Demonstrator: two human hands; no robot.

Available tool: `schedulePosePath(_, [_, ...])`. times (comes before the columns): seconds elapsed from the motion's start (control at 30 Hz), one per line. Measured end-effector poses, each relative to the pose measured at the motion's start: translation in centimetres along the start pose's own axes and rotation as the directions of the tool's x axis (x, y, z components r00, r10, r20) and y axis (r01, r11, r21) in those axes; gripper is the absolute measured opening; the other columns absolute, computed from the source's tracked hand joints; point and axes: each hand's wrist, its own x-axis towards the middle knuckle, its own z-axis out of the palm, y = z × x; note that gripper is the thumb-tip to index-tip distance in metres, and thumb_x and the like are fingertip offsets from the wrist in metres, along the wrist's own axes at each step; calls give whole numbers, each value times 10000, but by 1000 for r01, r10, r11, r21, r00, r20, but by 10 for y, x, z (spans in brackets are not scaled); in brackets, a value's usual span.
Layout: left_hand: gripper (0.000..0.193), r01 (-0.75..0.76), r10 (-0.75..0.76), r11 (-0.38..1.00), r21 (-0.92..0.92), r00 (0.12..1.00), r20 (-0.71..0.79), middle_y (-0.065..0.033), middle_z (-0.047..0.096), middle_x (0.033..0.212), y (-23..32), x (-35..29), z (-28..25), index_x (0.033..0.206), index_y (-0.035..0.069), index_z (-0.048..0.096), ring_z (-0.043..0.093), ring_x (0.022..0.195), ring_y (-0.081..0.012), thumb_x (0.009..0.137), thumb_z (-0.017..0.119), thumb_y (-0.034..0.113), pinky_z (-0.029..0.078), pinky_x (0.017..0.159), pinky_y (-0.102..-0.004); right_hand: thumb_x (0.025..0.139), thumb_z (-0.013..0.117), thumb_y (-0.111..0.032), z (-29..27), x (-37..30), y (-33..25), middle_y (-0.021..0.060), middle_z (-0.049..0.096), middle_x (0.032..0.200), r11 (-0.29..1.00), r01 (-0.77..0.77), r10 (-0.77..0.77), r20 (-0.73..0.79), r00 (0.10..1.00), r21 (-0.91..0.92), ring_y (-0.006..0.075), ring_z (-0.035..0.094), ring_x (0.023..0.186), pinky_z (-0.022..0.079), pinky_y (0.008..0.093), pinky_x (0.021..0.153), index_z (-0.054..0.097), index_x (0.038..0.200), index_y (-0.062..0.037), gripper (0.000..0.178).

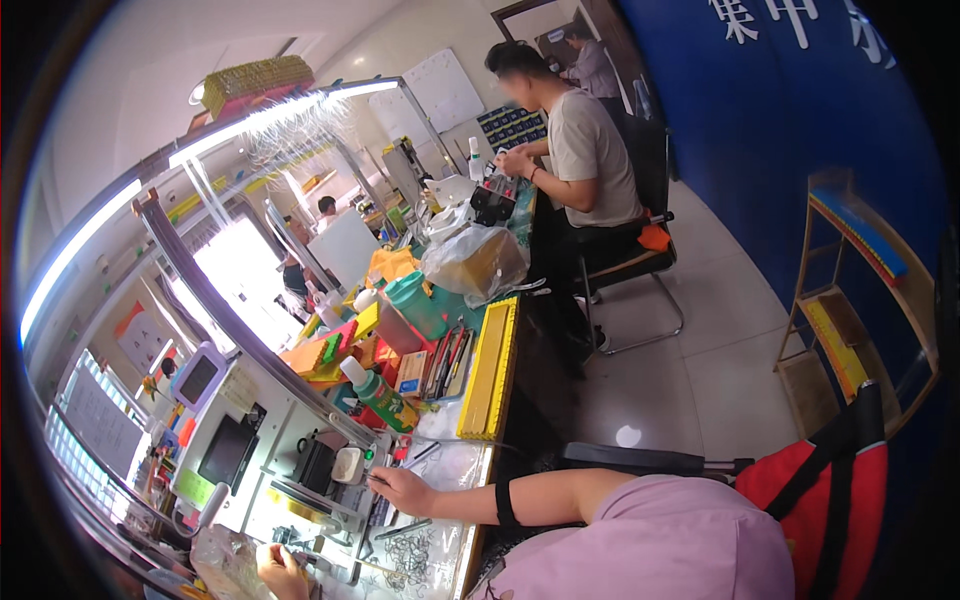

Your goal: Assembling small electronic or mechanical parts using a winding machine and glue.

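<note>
Right hand and left hand both curled over the bench, grips unclear.
Right: fingertips drawn together just beside the small white block; from where I stand, can't tell if they're clamped on anything. Left: thumb and fingers bunched beside clear plastic wrap; anything held is too small to make out. Thin black loops lie on the bench near the right hand.

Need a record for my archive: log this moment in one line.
right hand: near small white item, grip unclear | left hand: near clear plastic bag, grip unclear | co-worker: seated
</note>
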Motion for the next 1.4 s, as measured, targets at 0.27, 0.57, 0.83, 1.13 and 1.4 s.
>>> schedulePosePath(0.27, [183, -127, 138, 979, 157, 989, -60, -163, 651, 863, -12, -6, 17, 1030, 40, 624, 621, 693, -348, 868, 601, 123, 511, 592, -427, 978, 518, -245, 0, 0, 3, 175, 600, 764, 1000, -3, 3, -8, 1000, 3, 353, 610, 749, 451, 413, 675, 549, 936, -8, 243])
schedulePosePath(0.57, [198, -52, -9, 951, 305, 981, 195, -170, 659, 845, -24, -16, 30, 1051, 67, 647, 636, 699, -315, 881, 586, 146, 512, 571, -412, 971, 527, -239, 2, 1, 6, 184, 590, 746, 1000, 28, -28, -27, 999, 2, 356, 611, 740, 452, 411, 669, 553, 931, -7, 236])
schedulePosePath(0.83, [271, -135, 126, 967, 216, 990, 55, -193, 629, 890, -24, -15, 32, 1054, 71, 635, 618, 757, -345, 811, 601, 186, 503, 639, -474, 974, 524, -232, -2, 0, 3, 172, 608, 756, 999, 34, -34, -23, 999, 23, 348, 618, 742, 459, 401, 672, 554, 922, -4, 236])
schedulePosePath(1.13, [196, -114, 112, 987, 117, 993, 25, -190, 643, 869, -34, -20, 44, 1014, 57, 643, 632, 727, -325, 871, 605, 186, 509, 588, -441, 971, 529, -227, -6, -2, -5, 181, 607, 760, 999, 16, -15, -17, 1000, 30, 352, 622, 751, 459, 395, 673, 548, 913, 3, 238])
schedulePosePath(1.4, [46, 260, -290, 834, -486, 957, 14, -112, 468, 667, -9, 6, 16, 786, -17, 538, 454, 572, -227, 824, 562, -23, 384, 547, -353, 963, 550, -202, 9, 3, 6, 121, 507, 687, 988, 29, -22, -44, 999, 154, 208, 494, 640, 424, 349, 627, 530, 880, -9, 211])
